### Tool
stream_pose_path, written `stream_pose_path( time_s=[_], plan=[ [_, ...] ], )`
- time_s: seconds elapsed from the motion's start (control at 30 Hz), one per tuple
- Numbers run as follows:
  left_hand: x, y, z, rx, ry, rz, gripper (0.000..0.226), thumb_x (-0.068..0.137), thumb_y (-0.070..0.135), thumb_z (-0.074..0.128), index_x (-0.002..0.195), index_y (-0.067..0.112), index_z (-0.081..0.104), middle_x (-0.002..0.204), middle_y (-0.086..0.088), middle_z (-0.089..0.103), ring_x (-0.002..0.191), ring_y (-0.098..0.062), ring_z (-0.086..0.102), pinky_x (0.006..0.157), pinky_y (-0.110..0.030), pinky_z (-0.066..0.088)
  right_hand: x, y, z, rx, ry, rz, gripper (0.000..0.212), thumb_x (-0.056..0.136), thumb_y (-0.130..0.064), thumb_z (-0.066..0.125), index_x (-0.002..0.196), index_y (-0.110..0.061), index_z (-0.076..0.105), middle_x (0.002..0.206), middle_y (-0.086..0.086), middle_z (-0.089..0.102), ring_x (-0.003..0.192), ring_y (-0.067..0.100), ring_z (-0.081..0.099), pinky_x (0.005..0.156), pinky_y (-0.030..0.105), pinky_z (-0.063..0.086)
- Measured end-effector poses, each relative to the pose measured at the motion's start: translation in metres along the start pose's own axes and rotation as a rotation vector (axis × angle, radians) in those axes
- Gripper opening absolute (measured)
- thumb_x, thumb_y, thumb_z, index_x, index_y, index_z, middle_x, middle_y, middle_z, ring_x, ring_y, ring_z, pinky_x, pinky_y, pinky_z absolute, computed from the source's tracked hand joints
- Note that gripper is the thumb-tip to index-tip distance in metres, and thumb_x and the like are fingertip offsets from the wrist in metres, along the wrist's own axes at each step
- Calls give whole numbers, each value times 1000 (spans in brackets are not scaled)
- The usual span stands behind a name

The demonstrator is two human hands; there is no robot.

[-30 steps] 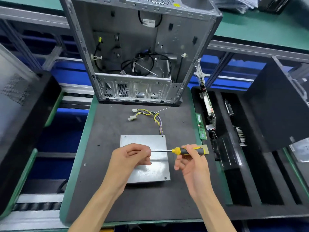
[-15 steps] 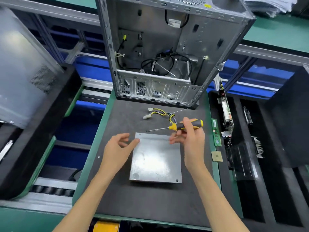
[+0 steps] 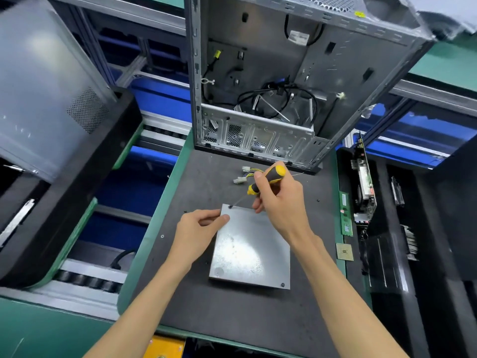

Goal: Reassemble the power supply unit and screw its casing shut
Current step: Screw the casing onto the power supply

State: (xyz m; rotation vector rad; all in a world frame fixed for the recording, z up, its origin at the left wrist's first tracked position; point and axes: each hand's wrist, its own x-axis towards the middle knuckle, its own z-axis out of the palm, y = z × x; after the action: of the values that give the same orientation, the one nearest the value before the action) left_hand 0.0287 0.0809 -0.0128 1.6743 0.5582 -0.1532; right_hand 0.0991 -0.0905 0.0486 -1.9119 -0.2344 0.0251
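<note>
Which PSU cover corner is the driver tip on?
Far-left corner, by the left hand; the right hand sets the screwdriver there. Near-right screw is untouched.
</note>
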Motion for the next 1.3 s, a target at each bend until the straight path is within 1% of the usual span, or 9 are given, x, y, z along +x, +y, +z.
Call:
stream_pose_path(
  time_s=[0.23,0.37,0.5,0.6,0.7,0.8,0.87,1.13,1.3],
  plan=[
    [1,-2,0,-1,-7,19,21,84,33,81,103,26,80,100,11,77,91,1,71,91,-24,54,7,-6,6,-150,-68,-159,18,101,-37,59,91,-25,53,74,-5,69,59,21,64,57,44,55],
    [3,-4,-2,25,-24,22,27,83,38,81,106,24,79,97,14,77,92,1,70,91,-25,55,15,-19,19,-209,-114,-264,22,96,-40,65,86,-20,66,60,-1,56,54,14,47,57,29,41],
    [1,3,-6,121,-72,34,30,88,39,75,113,22,76,102,10,76,94,-2,69,95,-30,55,21,-25,24,-171,-187,-197,27,93,-36,74,81,-14,65,55,6,44,50,27,50,53,40,48],
    [-3,22,-15,246,81,194,26,97,37,63,118,24,70,109,8,68,94,2,62,91,-31,54,21,-26,20,-121,-281,-141,11,93,-27,73,91,-18,67,53,3,50,53,29,64,47,35,56],
    [-12,64,-29,88,176,462,19,98,46,55,110,35,64,102,13,66,92,-9,65,82,-31,55,22,-27,17,-84,-345,-116,7,91,-15,65,98,-19,67,58,2,60,54,24,69,43,37,57],
    [-17,104,-34,189,143,720,21,91,44,69,104,29,64,94,8,61,89,-15,62,74,-17,50,21,-28,18,-51,-367,-104,9,90,-18,68,90,-18,59,57,3,64,50,22,69,39,35,52],
    [-17,120,-32,317,112,820,17,87,29,77,98,20,68,92,4,60,85,-16,61,75,-24,51,20,-29,18,-30,-348,-83,27,89,-29,72,92,-10,52,54,2,63,47,26,67,37,32,47],
    [-23,137,-31,371,-226,789,41,92,-1,64,124,24,71,115,12,71,115,-7,64,102,-25,49,16,-24,5,-119,-312,-111,36,86,-35,61,117,-17,66,53,-5,64,46,8,58,54,20,46],
    [-25,143,-25,436,-84,821,20,85,16,78,104,21,77,96,2,61,90,-14,60,83,-31,51,18,-22,8,-91,-240,-76,26,86,-22,74,112,-19,68,57,-5,55,48,7,47,54,26,45]
  ],
)
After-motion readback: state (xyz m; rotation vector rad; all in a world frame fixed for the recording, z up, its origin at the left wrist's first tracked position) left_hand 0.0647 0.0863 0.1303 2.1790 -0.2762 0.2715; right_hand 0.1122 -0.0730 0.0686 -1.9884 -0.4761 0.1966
